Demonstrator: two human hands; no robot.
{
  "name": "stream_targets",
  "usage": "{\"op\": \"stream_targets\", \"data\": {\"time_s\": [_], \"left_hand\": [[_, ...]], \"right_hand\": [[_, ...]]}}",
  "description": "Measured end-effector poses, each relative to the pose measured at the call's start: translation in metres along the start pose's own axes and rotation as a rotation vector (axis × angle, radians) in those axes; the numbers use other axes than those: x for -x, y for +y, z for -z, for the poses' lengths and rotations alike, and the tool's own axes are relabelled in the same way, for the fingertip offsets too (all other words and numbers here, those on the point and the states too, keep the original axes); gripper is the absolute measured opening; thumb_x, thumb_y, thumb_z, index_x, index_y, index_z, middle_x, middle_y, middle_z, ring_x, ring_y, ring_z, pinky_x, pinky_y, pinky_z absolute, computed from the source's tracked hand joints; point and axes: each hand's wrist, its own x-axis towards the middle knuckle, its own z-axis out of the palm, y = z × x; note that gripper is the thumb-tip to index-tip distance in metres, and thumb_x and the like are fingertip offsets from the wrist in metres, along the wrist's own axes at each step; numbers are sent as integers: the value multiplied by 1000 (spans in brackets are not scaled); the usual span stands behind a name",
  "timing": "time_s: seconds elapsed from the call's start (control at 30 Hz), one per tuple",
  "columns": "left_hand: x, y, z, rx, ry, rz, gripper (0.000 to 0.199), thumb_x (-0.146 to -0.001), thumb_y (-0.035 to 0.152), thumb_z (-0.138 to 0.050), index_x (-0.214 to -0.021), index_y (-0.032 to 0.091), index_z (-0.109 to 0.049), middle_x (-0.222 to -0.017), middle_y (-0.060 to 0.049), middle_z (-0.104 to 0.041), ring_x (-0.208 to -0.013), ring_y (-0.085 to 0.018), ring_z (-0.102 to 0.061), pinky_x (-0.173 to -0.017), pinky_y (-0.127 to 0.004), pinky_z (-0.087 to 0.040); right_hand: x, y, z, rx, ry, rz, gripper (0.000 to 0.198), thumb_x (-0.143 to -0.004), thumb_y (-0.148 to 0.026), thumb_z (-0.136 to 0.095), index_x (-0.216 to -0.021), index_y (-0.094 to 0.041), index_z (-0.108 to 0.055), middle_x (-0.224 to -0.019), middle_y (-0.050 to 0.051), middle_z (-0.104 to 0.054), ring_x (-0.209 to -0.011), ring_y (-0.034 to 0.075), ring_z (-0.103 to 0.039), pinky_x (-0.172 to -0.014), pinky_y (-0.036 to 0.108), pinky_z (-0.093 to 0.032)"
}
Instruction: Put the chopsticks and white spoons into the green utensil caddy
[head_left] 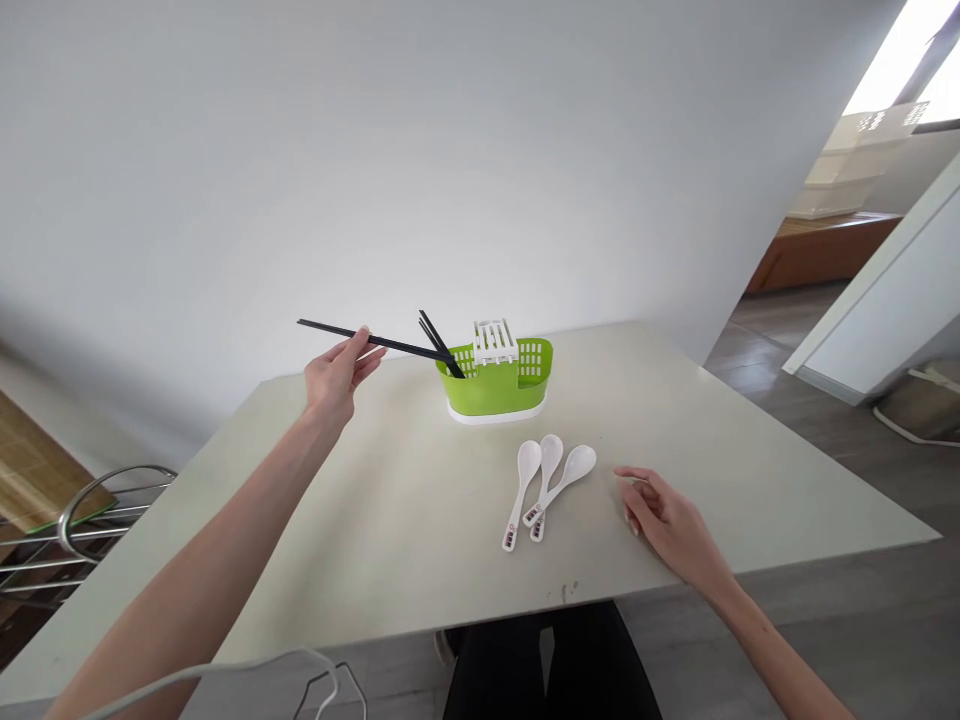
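My left hand is closed on black chopsticks, pinched partway along and held nearly level above the table. Their right end reaches the left compartment of a green cutlery basket. Other black chopsticks lean in that same compartment. A white slotted piece sits across the basket's middle. In front of the basket lie several white spoons, one of them a left spoon, with handles partly crossed. My right hand rests at the table's right front, beside the spoons, fingers loosely curled and apart, holding nothing.
The pale table stands against a white wall. A metal rack is at the left edge. A white cable hangs at the lower left. Clear plastic boxes stand on a wooden surface at the far right.
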Motion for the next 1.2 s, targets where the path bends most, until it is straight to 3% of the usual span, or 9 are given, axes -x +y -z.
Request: {"op": "stream_targets", "data": {"time_s": [0.4, 0.53, 0.83, 0.97, 1.2], "left_hand": [[-33, -32, -46, -272, -94, -27, 29, -77, 35, -93, -87, 13, -78, -97, -13, -81, -85, -26, -82, -93, -40, -68], [-36, -36, -53, -378, -125, 3, 27, -76, 33, -93, -83, 11, -79, -94, -15, -82, -76, -23, -81, -90, -37, -68], [-49, -57, -66, -522, -238, -9, 34, -67, 37, -96, -82, 12, -78, -93, -17, -82, -64, -22, -78, -62, -30, -66], [-55, -62, -70, -610, -258, -68, 34, -74, 43, -90, -82, 13, -78, -94, -13, -81, -68, -20, -77, -58, -27, -62], [-53, -74, -73, -645, -257, -108, 40, -67, 45, -95, -82, 14, -74, -95, -12, -79, -62, -20, -75, -56, -31, -61]], "right_hand": [[0, -2, -1, 112, 10, 52, 41, -104, -57, -46, -120, -23, -63, -69, -3, -58, -59, 17, -54, -62, 30, -44], [0, -5, 0, 111, 12, 34, 42, -103, -57, -46, -120, -23, -63, -69, -3, -59, -60, 17, -54, -62, 29, -45], [-1, -3, -2, 99, -4, 7, 41, -104, -58, -46, -121, -25, -63, -70, -2, -59, -61, 18, -54, -62, 30, -45], [-1, -5, -2, 94, 2, 2, 42, -104, -60, -46, -120, -26, -65, -69, -1, -59, -59, 19, -54, -60, 31, -45], [-1, -11, 0, 100, 25, -16, 48, -100, -65, -49, -115, -24, -69, -66, 0, -61, -56, 18, -54, -57, 29, -45]]}}
